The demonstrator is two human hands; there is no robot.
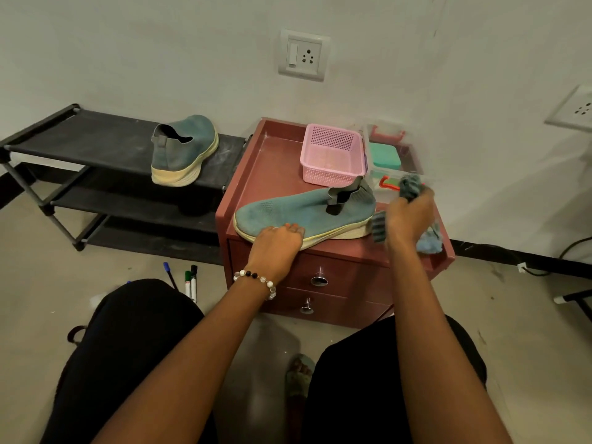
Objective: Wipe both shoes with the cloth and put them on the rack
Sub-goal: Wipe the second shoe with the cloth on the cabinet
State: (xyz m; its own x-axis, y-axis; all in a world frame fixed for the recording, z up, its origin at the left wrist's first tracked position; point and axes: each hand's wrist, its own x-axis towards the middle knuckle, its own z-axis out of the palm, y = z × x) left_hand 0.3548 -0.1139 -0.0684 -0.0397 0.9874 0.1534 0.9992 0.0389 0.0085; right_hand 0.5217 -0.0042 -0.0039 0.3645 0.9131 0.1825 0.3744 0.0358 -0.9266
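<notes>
A teal knit shoe (307, 211) with a cream sole lies on top of the maroon drawer cabinet (256, 174), toe pointing left. My left hand (277, 243) rests on its toe end, fingers laid over the sole edge. My right hand (408, 216) grips a bunched blue-grey cloth (427, 241) just right of the shoe's heel, blurred by motion. The second teal shoe (184, 150) stands on the top shelf of the black rack (96, 136), heel toward me.
A pink basket (331, 155) and a clear box with a green item (384, 157) sit at the back of the cabinet top. Markers (191, 282) lie on the floor by my left knee. Wall sockets are behind. A cable runs along the right skirting.
</notes>
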